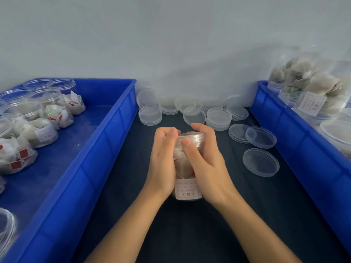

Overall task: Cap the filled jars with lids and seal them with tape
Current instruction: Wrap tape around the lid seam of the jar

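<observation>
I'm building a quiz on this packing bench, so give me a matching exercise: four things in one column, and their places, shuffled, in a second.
Things:
1. labelled jar
2. single loose lid
3. stacks of lids
4. open filled jars

Places:
A. in the left blue bin
B. along the wall at the back of the dark mat
C. between the left hand and the right hand
D. flat on the mat, near the right blue bin

Pairs: 1-C, 2-D, 3-B, 4-A
</observation>
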Available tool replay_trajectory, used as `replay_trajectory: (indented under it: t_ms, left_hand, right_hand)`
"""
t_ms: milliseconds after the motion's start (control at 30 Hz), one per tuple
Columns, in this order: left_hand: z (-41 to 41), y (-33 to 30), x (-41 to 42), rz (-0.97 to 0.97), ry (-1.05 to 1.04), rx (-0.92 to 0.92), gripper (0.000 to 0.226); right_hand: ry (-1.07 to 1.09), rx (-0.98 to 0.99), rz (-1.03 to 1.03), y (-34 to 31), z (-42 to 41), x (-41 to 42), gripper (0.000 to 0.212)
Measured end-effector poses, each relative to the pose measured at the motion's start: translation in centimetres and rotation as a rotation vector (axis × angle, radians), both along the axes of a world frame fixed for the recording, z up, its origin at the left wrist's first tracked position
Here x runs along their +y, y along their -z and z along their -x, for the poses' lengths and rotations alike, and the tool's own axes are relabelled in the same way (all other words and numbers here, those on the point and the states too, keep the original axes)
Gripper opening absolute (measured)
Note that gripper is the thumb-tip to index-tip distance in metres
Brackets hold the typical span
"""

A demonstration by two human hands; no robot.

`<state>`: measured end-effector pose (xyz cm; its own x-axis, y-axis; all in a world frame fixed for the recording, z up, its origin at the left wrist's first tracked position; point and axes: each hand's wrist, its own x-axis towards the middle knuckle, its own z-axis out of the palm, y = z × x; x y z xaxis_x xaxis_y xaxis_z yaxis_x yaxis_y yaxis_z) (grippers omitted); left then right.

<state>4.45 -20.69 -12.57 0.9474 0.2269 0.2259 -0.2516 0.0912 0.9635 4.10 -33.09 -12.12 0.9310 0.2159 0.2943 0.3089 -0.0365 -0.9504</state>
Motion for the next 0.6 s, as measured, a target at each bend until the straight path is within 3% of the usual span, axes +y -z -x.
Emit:
replay_trajectory:
  t_ms: [367, 600]
  left_hand:
    - [-0.05, 0.14, -0.22, 0.081, 0.021, -0.026, 0.054]
    - [-0.44, 0.37, -0.05, 0.048, -0.011, 0.001, 0.046]
  right_hand:
    - [0.037, -0.018, -0.041, 0.75, -0.25, 0.03, 0.041]
    - [0.045, -0.042, -0.030, 1.05, -0.55, -0.01, 0.051]
